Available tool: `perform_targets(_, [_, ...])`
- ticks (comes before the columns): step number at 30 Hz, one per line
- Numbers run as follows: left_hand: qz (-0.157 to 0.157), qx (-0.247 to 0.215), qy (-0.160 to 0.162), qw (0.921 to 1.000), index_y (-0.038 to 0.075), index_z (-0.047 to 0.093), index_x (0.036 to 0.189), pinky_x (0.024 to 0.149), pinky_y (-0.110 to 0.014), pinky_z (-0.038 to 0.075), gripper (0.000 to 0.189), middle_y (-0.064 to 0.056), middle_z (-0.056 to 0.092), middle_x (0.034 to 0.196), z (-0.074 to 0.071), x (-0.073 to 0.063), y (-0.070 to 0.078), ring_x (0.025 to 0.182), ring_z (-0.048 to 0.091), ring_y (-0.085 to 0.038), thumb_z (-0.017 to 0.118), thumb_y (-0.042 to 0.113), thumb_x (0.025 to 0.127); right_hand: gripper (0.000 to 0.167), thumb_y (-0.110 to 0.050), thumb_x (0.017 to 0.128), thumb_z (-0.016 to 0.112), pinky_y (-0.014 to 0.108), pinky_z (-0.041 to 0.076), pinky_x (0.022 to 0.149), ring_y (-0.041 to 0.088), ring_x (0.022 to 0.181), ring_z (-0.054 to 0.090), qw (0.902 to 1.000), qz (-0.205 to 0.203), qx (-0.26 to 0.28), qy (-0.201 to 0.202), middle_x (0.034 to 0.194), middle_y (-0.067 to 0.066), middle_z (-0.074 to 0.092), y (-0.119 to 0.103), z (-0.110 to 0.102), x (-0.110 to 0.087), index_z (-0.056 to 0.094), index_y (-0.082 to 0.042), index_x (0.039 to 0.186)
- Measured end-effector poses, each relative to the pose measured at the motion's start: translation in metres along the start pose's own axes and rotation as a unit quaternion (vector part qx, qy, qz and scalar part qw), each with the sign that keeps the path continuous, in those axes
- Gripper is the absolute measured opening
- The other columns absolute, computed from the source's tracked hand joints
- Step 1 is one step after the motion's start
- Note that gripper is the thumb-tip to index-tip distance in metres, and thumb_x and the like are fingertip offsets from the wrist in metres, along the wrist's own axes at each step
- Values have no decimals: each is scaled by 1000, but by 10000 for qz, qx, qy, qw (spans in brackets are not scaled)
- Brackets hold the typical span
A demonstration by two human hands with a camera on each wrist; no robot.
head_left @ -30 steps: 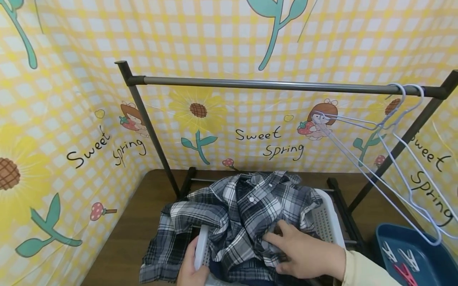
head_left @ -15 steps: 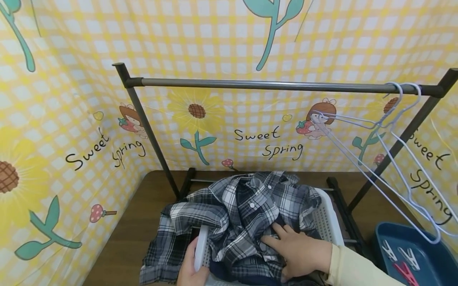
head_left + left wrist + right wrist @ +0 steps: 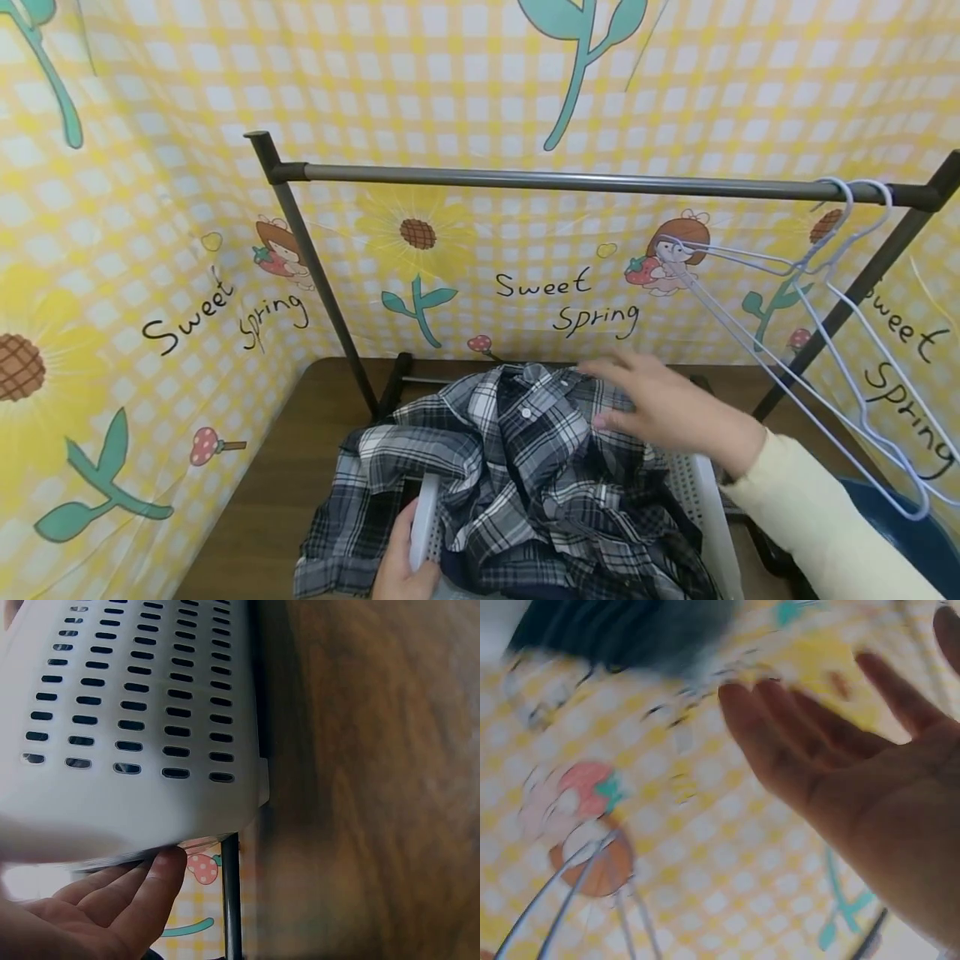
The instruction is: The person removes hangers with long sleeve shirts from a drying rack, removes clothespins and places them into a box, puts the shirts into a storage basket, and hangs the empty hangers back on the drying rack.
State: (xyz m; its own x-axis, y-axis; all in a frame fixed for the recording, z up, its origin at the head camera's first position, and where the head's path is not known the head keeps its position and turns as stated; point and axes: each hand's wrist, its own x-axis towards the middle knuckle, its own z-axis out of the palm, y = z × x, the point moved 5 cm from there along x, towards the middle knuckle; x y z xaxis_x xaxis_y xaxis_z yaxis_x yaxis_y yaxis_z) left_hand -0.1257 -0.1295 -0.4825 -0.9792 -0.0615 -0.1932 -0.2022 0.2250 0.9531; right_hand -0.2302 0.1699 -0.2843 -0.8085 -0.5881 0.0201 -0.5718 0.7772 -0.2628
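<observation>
A grey, black and white plaid shirt (image 3: 540,442) lies rumpled over a white perforated laundry basket (image 3: 716,517), its white buttons facing up. One sleeve drapes over the basket's left side onto the table. My left hand (image 3: 405,558) grips the basket's left rim; in the left wrist view the fingers of that hand (image 3: 112,915) are at the edge of the slotted wall (image 3: 127,802). Above the shirt's far right part, my right hand (image 3: 667,408) is raised with nothing in it. The right wrist view has this hand (image 3: 840,780) with its fingers spread.
Behind the basket stands a dark metal clothes rack (image 3: 525,177). Lilac hangers (image 3: 825,250) hang at the right end of its bar. A blue tub (image 3: 892,533) sits at right, partly behind my sleeve. Dark brown table (image 3: 247,508) shows at left.
My right hand has lifted from the cloth at the basket's front right and moved up and away. The cloth there has spread toward the front right. My left hand stays on the rim.
</observation>
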Motion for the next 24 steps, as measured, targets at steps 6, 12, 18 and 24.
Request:
perform_targets(6, [65, -285, -223, 9993, -6, 25, 152, 83, -43, 45, 84, -31, 48, 135, 4, 2, -2, 107, 53, -35, 48, -7, 71, 119, -37, 75, 90, 76, 23, 103, 58, 144, 5, 9956, 648, 55, -676, 163, 29, -6, 53, 33, 45, 11, -29, 164])
perform_targets(12, [-95, -369, -378, 9986, -6, 22, 153, 81, -43, 45, 86, -32, 45, 136, 6, 2, -5, 105, 52, -34, 48, -6, 72, 84, -19, 86, 78, 56, 42, 101, 45, 139, 37, 9856, 638, 355, -1525, 158, 26, 31, 75, 75, 61, 36, -15, 158])
perform_targets(18, [-188, -59, -136, 9997, -6, 25, 152, 78, -43, 45, 84, -29, 50, 130, 3, 1, -2, 100, 54, -33, 48, -5, 71, 51, -16, 96, 65, 51, 44, 102, 36, 121, 59, 9924, 301, -278, -1159, 137, 17, 60, 67, 76, 62, 54, -3, 144])
perform_targets(24, [-300, 2, 52, 9995, -4, 28, 152, 80, -46, 46, 84, -27, 51, 131, -1, 1, -1, 102, 54, -33, 48, -5, 71, 45, -13, 101, 58, 50, 52, 88, 32, 99, 68, 9936, 319, -862, -655, 113, 16, 70, 53, 69, 55, 54, -4, 144])
